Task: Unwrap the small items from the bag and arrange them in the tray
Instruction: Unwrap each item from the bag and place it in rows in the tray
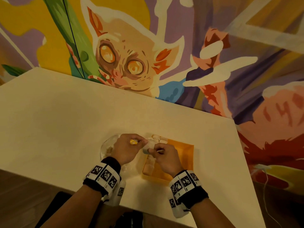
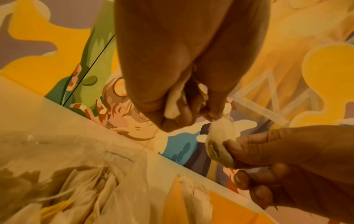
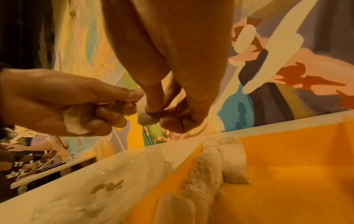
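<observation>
Wristbands (image 1: pixel 102 176) nearest cam, 6 o'clock, both forearms reaching in. Progress: approx. six unwrapped items (image 3: pixel 206 166) lined along tray (image 1: pixel 184 145) left wall; rest of tray bare. Clear bag (image 1: pixel 107 145) at 9 o'clock of tray holds more wrapped pcs (count not readable), so plenty left. Left hand (image 1: pixel 126 148) pinches wrapper end, scrap tucked in palm. Right hand (image 1: pixel 164 157) pinches the small item (image 2: pixel 220 139) opp. end, held above tray's near-left corner.

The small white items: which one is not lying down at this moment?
The small white item pinched between the left hand and right hand, held in the air. The others lie in the orange tray or in the plastic bag.
</observation>
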`<state>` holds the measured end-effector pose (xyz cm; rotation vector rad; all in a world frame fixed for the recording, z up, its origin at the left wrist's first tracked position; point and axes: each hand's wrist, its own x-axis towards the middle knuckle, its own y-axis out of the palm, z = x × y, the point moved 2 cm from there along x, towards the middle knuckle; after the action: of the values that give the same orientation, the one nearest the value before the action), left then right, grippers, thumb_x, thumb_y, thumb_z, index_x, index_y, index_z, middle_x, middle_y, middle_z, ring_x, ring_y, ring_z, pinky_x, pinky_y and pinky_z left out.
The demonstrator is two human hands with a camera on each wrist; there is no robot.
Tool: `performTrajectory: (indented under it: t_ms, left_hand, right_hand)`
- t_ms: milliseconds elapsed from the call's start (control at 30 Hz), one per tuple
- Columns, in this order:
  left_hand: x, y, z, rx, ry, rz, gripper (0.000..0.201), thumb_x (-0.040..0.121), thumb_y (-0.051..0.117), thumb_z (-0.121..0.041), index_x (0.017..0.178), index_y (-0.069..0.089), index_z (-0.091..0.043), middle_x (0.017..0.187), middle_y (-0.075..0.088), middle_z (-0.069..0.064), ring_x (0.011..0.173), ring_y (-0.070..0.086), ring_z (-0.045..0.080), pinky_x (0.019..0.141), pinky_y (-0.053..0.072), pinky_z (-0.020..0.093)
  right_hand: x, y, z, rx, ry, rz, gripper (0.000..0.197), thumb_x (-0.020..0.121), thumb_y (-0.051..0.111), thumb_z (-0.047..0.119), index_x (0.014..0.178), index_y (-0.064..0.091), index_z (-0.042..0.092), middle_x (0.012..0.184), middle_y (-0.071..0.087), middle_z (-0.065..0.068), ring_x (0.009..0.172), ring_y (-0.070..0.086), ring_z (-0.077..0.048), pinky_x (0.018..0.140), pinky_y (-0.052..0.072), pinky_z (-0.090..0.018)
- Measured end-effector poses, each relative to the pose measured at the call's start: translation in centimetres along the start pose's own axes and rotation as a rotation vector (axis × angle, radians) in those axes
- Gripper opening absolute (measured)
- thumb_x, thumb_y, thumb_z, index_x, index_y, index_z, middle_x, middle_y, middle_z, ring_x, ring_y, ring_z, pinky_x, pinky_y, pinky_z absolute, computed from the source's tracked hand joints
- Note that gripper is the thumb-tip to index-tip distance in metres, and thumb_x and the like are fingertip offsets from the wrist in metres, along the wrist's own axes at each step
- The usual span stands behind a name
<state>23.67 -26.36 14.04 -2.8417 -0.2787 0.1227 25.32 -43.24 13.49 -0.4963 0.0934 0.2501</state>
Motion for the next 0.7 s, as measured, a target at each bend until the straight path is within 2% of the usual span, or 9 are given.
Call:
performTrajectory:
  t_ms: [67,133,233,300,367,433,567,633,700]
  left_hand:
    - [0.1,0.4,0.7,0.043,-0.038,0.000,0.007,0.086,0.072,-0.027,0.082,0.074,-0.022,0.089,0.073,-0.008,0.090,0.065,0.007,0.080,0.046,0.019]
    - [0.1,0.9,1.6,0.100,-0.068,0.017,0.008,0.088,0.070,-0.029,0.085,0.073,-0.022,0.092,0.071,-0.008,0.093,0.064,0.009,0.080,0.043,0.019]
    - [0.0,1.8,3.2,0.227,-0.131,0.067,0.013,0.090,0.066,-0.027,0.096,0.072,-0.016,0.102,0.070,-0.002,0.102,0.062,0.014,0.085,0.044,0.022]
    - [-0.2,2.6,4.4,0.329,-0.180,0.105,0.019,0.093,0.062,-0.027,0.105,0.070,-0.015,0.114,0.067,0.000,0.111,0.060,0.018,0.088,0.043,0.023]
    - [-0.5,3.4,5.6,0.408,-0.208,0.147,0.025,0.095,0.059,-0.029,0.112,0.069,-0.015,0.126,0.062,0.002,0.116,0.057,0.020,0.091,0.042,0.024]
    - [-0.6,4.0,6.8,0.459,-0.229,0.173,0.030,0.096,0.056,-0.032,0.118,0.066,-0.016,0.134,0.058,0.002,0.123,0.054,0.020,0.095,0.041,0.025]
    - [-0.3,4.9,8.5,0.526,-0.258,0.200,0.031,0.094,0.056,-0.038,0.118,0.067,-0.022,0.127,0.063,-0.001,0.113,0.059,0.017,0.091,0.047,0.025]
    - [-0.3,5.1,8.9,0.552,-0.253,0.211,0.031,0.093,0.056,-0.040,0.117,0.067,-0.023,0.123,0.065,-0.001,0.110,0.061,0.016,0.091,0.051,0.029]
    - [-0.2,5.2,9.1,0.572,-0.243,0.216,0.032,0.093,0.056,-0.042,0.117,0.068,-0.024,0.123,0.065,-0.002,0.110,0.061,0.016,0.092,0.051,0.031]
  right_hand:
    - [0.8,-0.6,-0.8,-0.016,0.062,-0.031,0.021,0.084,0.074,0.026,0.065,0.064,0.026,0.071,0.066,0.012,0.069,0.063,-0.006,0.070,0.055,-0.028]
    - [1.7,-1.4,-2.0,-0.052,0.131,-0.076,0.019,0.083,0.074,0.026,0.068,0.064,0.029,0.075,0.066,0.010,0.074,0.066,-0.017,0.075,0.057,-0.034]
    - [3.3,-2.4,-4.1,-0.162,0.261,-0.090,0.006,0.087,0.070,0.023,0.085,0.072,0.017,0.085,0.071,-0.004,0.083,0.068,-0.027,0.078,0.058,-0.040]
    - [4.3,-2.8,-5.6,-0.240,0.345,-0.070,0.011,0.088,0.064,0.011,0.092,0.074,0.009,0.088,0.072,-0.013,0.084,0.068,-0.032,0.074,0.059,-0.043]
    - [5.3,-2.8,-6.4,-0.329,0.396,-0.023,0.015,0.086,0.061,0.003,0.090,0.074,0.008,0.089,0.071,-0.015,0.086,0.068,-0.033,0.073,0.059,-0.041]
    - [6.0,-2.7,-7.0,-0.403,0.453,0.001,0.013,0.083,0.064,0.002,0.089,0.075,0.008,0.088,0.071,-0.011,0.087,0.068,-0.029,0.070,0.057,-0.033]
    - [7.4,-2.0,-7.7,-0.448,0.526,0.043,0.008,0.082,0.069,0.012,0.088,0.074,0.009,0.091,0.072,-0.008,0.079,0.065,-0.022,0.063,0.053,-0.026]
    - [7.7,-1.7,-7.8,-0.468,0.555,0.061,0.012,0.079,0.072,0.017,0.083,0.068,0.007,0.081,0.066,-0.008,0.063,0.057,-0.019,0.049,0.049,-0.024]
    - [7.9,-1.5,-7.9,-0.486,0.585,0.057,0.023,0.078,0.075,0.023,0.080,0.056,0.010,0.070,0.054,-0.004,0.051,0.042,-0.015,0.035,0.032,-0.020]
